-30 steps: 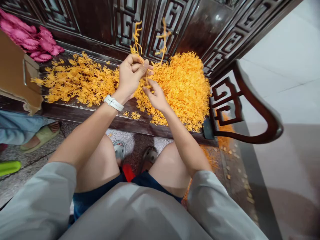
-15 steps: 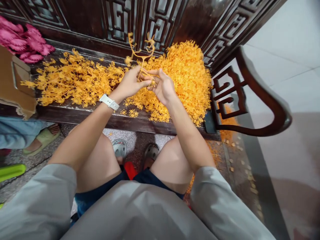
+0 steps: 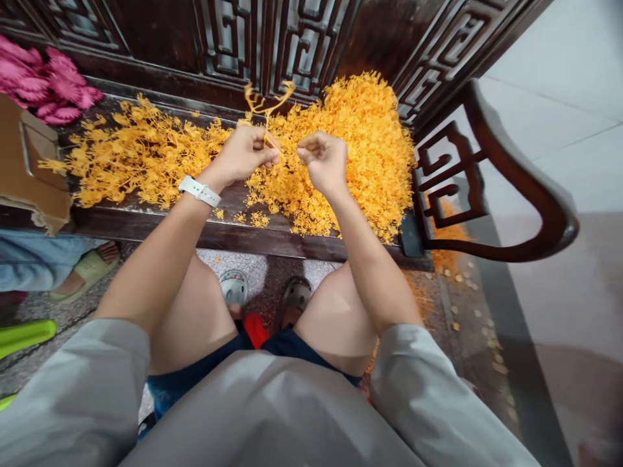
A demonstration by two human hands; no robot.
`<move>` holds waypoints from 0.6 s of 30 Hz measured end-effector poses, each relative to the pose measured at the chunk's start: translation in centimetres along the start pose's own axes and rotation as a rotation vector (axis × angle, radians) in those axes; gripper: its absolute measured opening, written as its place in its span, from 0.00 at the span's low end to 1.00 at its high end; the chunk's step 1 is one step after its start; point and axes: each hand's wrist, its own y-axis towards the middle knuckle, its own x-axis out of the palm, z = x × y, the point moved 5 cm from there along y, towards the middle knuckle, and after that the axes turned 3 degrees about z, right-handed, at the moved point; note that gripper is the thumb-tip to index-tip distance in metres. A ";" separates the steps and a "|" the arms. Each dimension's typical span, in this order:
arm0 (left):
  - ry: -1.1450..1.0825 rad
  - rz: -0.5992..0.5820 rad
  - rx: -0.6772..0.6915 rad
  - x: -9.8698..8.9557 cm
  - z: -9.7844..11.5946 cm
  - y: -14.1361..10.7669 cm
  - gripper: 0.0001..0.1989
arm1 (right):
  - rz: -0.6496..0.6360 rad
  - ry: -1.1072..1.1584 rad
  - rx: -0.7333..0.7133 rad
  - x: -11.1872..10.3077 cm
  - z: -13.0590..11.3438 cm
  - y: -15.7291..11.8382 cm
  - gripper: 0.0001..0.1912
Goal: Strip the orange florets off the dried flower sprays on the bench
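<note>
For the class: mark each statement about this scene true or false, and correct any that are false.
1. A white watch is on the left wrist. True.
2. The left hand holds up a thin orange sprig. True.
3. The right hand grips a pink bundle. False: the right hand is pinched over the orange heap.
4. Most orange pieces lie inside a cardboard box. False: they lie on a dark wooden bench.
5. Another person's foot in a green sandal shows at the left. True.
</note>
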 end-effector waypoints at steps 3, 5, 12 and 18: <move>-0.007 -0.022 0.009 0.9 0.8 -0.3 0.01 | 0.065 -0.015 -0.031 -0.6 1.3 1.4 0.08; 0.022 0.005 0.037 1.8 1.3 -0.4 0.05 | 0.119 0.001 -0.030 -1.1 2.5 2.6 0.05; 0.652 0.030 0.233 1.9 2.8 -2.5 0.19 | 0.533 -0.202 -0.063 -11.9 5.4 5.4 0.15; 0.738 -0.026 0.253 0.5 2.2 -2.8 0.26 | 0.522 -0.559 -0.228 -15.6 2.1 3.5 0.35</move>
